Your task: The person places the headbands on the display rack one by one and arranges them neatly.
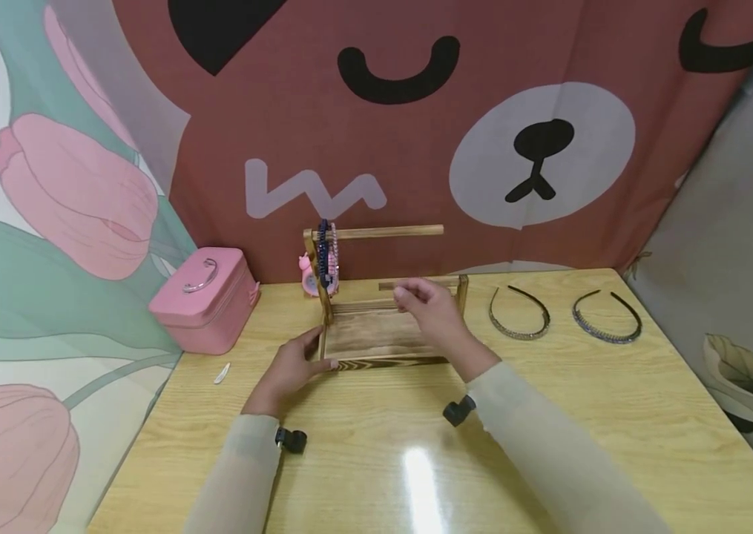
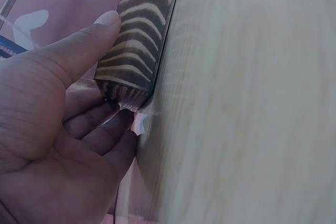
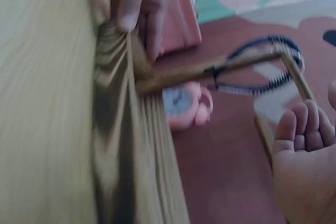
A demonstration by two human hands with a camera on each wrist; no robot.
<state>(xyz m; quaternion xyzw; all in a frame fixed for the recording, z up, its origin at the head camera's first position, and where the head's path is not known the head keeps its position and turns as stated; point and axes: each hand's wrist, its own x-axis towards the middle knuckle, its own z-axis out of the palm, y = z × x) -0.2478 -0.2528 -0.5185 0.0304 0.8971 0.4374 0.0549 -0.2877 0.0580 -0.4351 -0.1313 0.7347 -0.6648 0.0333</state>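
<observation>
A brown wooden rack [image 1: 376,337] with a striped grain stands on the table, an upper bar at its left and a lower bar at its right. My left hand [image 1: 291,367] grips its front left corner, thumb along the front board [image 2: 131,51] and fingers around the end. Over the rack, my right hand [image 1: 435,311] has curled fingers in front of the lower bar; nothing shows in it, though its fingertips are partly hidden. A navy headband [image 1: 323,259] and a pale beaded headband [image 1: 334,248] hang at the upper bar's left end.
A glittery brown headband [image 1: 519,336] and a blue beaded headband [image 1: 606,337] lie to the right. At the left are a pink case [image 1: 205,300] and a small white hair clip [image 1: 222,373]. A pink alarm clock [image 3: 181,103] stands behind the rack, near the patterned curtain.
</observation>
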